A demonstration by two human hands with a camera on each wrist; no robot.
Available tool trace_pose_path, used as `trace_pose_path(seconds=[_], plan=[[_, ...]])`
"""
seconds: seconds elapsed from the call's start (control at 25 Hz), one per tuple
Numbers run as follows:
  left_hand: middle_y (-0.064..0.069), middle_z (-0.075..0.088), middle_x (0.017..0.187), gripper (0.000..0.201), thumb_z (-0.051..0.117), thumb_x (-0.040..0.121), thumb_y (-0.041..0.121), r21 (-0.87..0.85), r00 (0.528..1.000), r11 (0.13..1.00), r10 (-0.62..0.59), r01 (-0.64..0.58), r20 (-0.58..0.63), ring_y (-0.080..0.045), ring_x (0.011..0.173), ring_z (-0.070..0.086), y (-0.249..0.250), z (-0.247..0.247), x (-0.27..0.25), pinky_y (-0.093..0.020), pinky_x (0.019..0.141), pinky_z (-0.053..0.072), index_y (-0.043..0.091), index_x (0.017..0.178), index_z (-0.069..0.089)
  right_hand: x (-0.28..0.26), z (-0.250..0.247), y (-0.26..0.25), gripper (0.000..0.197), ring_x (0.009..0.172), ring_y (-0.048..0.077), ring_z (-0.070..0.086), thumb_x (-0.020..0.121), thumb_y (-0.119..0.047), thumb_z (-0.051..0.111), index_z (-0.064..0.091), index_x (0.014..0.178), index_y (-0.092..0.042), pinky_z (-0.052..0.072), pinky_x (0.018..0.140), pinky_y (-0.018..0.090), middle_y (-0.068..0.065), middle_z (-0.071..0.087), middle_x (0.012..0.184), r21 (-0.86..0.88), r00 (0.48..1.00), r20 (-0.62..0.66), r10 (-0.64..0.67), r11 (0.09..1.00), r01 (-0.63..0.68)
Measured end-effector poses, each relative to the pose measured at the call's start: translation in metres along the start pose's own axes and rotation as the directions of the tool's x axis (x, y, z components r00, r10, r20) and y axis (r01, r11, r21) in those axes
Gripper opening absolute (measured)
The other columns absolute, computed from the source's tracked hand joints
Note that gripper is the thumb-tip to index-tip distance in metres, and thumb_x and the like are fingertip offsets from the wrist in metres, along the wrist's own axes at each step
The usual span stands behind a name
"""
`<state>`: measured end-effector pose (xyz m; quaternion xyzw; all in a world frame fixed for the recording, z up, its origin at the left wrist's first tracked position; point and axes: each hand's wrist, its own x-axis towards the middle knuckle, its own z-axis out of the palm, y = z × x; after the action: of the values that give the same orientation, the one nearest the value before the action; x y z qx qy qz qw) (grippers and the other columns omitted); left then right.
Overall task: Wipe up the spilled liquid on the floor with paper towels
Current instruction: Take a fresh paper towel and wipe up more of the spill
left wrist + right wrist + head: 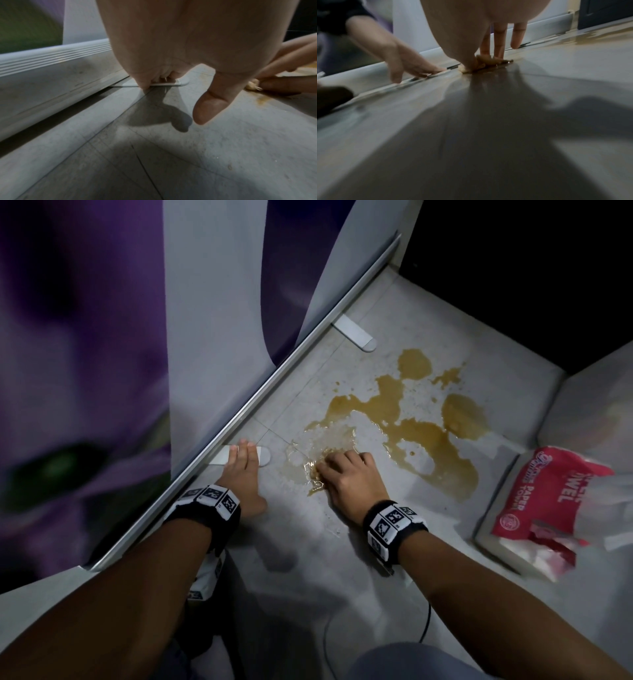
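Center of the head view: the right hand (349, 477) presses 1 soaked, tan paper towel wad (488, 61) flat on the floor (308, 559) at the brown spill's (428, 440) lower-left edge. It looks limp, tear-prone; hold from above. The left hand (241, 474) rests flat, fingers straight, holding nothing.

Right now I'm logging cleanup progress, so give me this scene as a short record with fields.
spill: brown liquid puddle on the grey tiled floor, mostly unwiped
right hand: presses a soaked, crumpled paper towel at the puddle's near edge
left hand: fingers rest flat on a white metal foot plate, holding nothing
supply: red paper towel pack, to the right
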<state>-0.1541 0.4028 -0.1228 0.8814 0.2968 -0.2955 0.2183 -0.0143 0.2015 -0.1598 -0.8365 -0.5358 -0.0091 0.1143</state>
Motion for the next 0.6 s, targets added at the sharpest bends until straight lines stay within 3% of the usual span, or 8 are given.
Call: trace_pose_path(seconds=[0.36,0.6], plan=[[-0.018,-0.018,0.161,0.113,0.067,0.074,0.020,0.016,1.000,1.000,-0.011,0.011,0.009,-0.036,0.149,-0.015,-0.001,-0.004,0.001,-0.040,0.123,0.004,0.003,0.154,-0.012,-0.044,-0.012,0.010,0.023,0.094,0.026,0.060,0.096,-0.029,0.057,0.072,0.111,-0.020,0.043,0.082,0.040,0.000,0.069,0.112,-0.010,0.982,-0.013,-0.186,0.982,0.186],[-0.017,-0.018,0.161,0.114,0.070,0.075,0.020,0.036,1.000,0.999,-0.024,0.024,0.009,-0.035,0.149,-0.013,0.002,-0.005,0.002,-0.040,0.123,0.005,0.003,0.154,-0.011,-0.046,-0.025,0.025,0.012,0.088,0.022,0.059,0.089,-0.029,0.065,0.074,0.094,-0.025,0.039,0.078,0.038,-0.005,0.070,0.101,-0.012,0.995,0.015,-0.102,0.995,0.102]])
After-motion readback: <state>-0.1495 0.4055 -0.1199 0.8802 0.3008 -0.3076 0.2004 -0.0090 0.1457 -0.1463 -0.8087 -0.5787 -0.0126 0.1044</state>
